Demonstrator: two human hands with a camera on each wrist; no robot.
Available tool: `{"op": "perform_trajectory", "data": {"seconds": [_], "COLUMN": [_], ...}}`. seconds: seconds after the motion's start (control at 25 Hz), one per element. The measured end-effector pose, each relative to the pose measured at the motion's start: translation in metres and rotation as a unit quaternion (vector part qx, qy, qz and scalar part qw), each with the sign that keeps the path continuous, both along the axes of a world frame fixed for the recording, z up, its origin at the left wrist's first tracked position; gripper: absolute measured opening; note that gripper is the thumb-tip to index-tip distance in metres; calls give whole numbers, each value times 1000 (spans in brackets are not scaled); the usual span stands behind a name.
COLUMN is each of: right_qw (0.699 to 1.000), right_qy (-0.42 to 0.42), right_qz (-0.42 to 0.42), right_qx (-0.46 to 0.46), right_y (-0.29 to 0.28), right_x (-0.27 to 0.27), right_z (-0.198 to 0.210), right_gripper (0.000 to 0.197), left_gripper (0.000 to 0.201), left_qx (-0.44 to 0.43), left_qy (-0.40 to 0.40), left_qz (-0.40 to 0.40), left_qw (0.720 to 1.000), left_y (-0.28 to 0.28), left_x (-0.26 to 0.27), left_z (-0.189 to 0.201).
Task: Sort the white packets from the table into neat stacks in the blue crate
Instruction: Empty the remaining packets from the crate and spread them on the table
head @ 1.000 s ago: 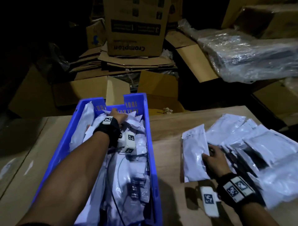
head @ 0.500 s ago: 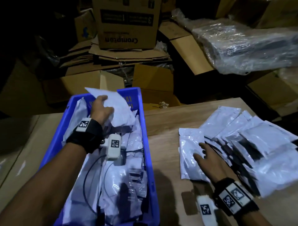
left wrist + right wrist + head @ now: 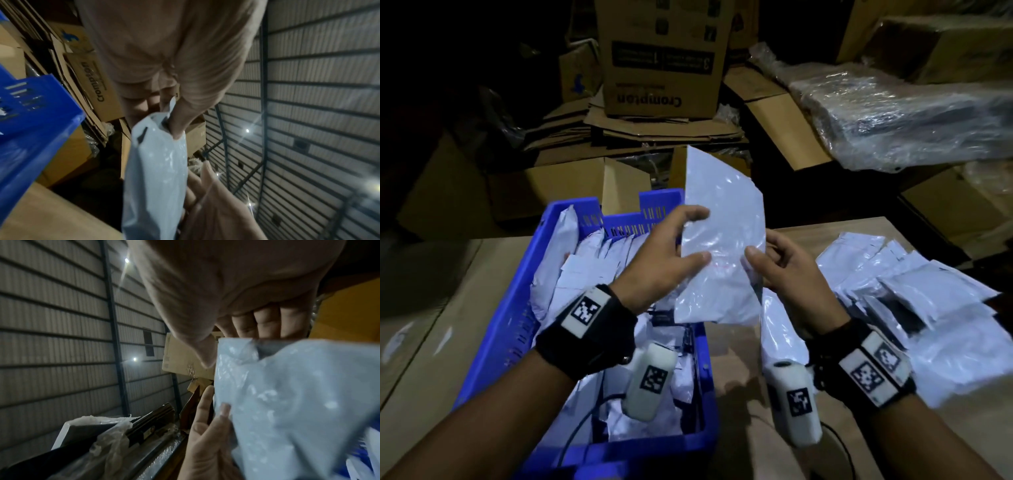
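Head view. A single white packet (image 3: 719, 246) is held upright in the air between both hands, over the right rim of the blue crate (image 3: 493, 329) near its far right corner. The left hand (image 3: 664, 263) pinches the packet's left edge, thumb on the near face and fingers behind. The right hand (image 3: 787, 270) pinches the right edge the same way. The crate already holds many packets, some standing on edge along the left wall, others lying loose. The remaining pile of packets (image 3: 914, 294) is fanned across the right side of the wooden table (image 3: 431, 308). Flattened cartons and a Crompton box (image 3: 661, 58) lie beyond the table's far edge. To do this step well, the packet should probably be squared flat between both hands, then lowered edge-first against an existing row, not dropped on the loose heap.

Left wrist view. Shown here only: the packet (image 3: 156, 170) seen edge-on, slim and slightly bulged, with one top corner folded under the left thumb (image 3: 185, 113). The crate's far right corner (image 3: 37, 113) lies to the left. The right hand (image 3: 216, 207) appears blurred at the bottom.

Right wrist view. Shown here only: the packet's glossy, wrinkled face (image 3: 287, 402) and the left-hand fingers (image 3: 207, 426) behind its opposite edge. The right hand's fingers (image 3: 263, 321) curl at the top edge; exact contact is hard to tell. A film-wrapped bundle (image 3: 115, 434) lies at the lower left.
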State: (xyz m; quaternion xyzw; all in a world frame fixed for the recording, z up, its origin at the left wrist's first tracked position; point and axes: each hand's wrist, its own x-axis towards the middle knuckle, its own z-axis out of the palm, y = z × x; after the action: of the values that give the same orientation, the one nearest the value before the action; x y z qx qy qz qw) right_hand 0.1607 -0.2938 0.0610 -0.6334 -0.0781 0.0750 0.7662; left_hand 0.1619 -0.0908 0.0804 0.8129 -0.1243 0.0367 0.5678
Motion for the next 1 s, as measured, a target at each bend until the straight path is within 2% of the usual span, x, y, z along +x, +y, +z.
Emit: {"op": "perform_trajectory", "data": {"seconds": [0.08,0.16,0.24,0.28,0.32,0.4,0.48,0.56,0.68,0.88,1.0], "right_qw": [1000,998,986,974,959,925,881,847,794,723,711], "right_qy": [7,9,-2,2,15,47,63,90,104,19,-7], "right_qz": [-23,-57,-110,-140,-162,-177,-148,-120,-128,-130,-112], "right_qx": [0,-36,-125,-181,-230,-333,-445,-509,-585,-678,-694], "right_y": [-6,-20,-42,-56,-72,-101,-122,-133,-141,-135,-123], "right_x": [-6,-6,-4,-2,-1,1,0,-3,-9,-28,-35], "right_z": [-6,-16,-26,-32,-41,-66,-93,-112,-132,-154,-158], "right_gripper": [33,33,33,32,31,31,21,16,37,38,40], "left_gripper": [53,56,55,54,52,39,30,38,64,79,85], "left_qx": [22,51,98,156,237,408,486,504,506,487,463], "left_qy": [26,53,51,44,43,76,164,241,296,344,352], "left_qz": [-34,-25,17,53,92,159,199,232,270,275,280], "left_qw": [999,997,994,985,966,896,835,796,764,754,764], "left_y": [-9,-9,4,19,37,78,113,132,141,145,140], "left_x": [-7,-9,-6,-1,5,13,15,8,-1,-13,-20], "left_z": [-4,-3,-5,-11,-19,-40,-62,-74,-80,-91,-95]}}
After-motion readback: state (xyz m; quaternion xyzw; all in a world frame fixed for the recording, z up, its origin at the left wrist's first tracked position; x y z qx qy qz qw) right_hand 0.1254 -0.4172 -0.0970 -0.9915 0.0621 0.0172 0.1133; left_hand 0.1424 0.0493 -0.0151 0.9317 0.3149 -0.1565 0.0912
